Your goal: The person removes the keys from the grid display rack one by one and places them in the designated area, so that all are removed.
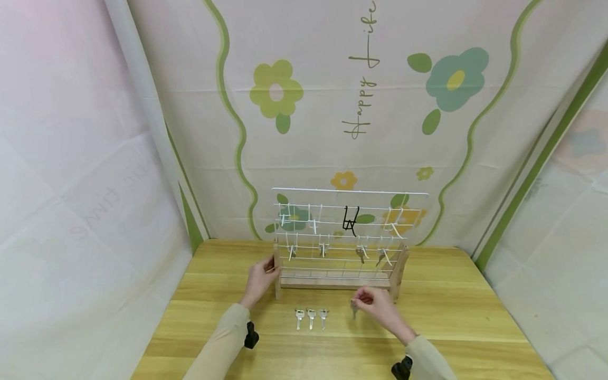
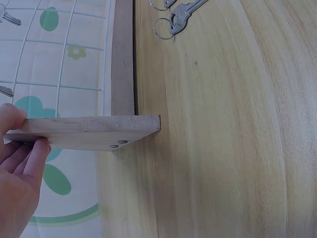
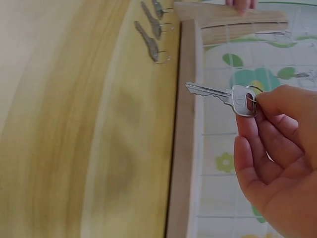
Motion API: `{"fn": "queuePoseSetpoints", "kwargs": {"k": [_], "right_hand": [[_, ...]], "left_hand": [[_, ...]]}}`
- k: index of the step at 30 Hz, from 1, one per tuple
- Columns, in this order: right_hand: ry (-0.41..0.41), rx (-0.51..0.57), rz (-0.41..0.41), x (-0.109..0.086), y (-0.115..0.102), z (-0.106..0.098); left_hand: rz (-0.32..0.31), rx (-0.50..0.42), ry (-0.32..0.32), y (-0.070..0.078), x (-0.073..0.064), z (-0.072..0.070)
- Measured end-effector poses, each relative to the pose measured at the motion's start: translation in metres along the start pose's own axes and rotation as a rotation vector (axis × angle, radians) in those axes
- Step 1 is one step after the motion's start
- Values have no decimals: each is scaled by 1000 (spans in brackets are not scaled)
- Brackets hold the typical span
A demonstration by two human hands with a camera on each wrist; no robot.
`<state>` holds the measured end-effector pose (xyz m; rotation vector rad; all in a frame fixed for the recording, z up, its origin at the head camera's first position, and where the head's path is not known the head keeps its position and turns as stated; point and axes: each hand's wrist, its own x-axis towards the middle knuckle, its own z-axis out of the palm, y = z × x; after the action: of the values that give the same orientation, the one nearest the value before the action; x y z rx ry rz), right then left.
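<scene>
My right hand (image 1: 378, 306) pinches a silver key (image 3: 242, 101) by its ring, the blade pointing away from the fingers; the head view shows it hanging in front of the rack's right half. With thumb and fingers my left hand (image 1: 260, 277) grips the wooden side post (image 2: 84, 130) at the left end of a white wire grid rack (image 1: 349, 191). Three more keys (image 1: 311, 318) with rings lie in a row on the table before the rack. Hooks hang from the wires in two rows, one a black hook (image 1: 350, 224); keys (image 1: 361, 255) hang on the lower row's hooks.
The rack stands on a wooden base bar (image 1: 332, 282) with a second wooden side post (image 1: 400, 269) at the right. Beneath it is a wood-grain table (image 1: 442, 316). A flowered cloth (image 1: 313, 148) hangs behind, with more cloth at both sides.
</scene>
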<state>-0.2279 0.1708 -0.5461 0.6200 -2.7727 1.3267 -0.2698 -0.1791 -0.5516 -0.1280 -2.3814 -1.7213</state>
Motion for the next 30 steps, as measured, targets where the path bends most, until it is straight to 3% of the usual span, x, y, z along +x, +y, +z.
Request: {"fn": "queuePoseSetpoints", "kwargs": {"k": [10, 30], "right_hand": [[-132, -72, -3, 9, 20, 25], [-159, -29, -19, 23, 25, 54]], "left_hand": [[11, 11, -5, -3, 0, 0], [-5, 18, -12, 1, 0, 0]]}}
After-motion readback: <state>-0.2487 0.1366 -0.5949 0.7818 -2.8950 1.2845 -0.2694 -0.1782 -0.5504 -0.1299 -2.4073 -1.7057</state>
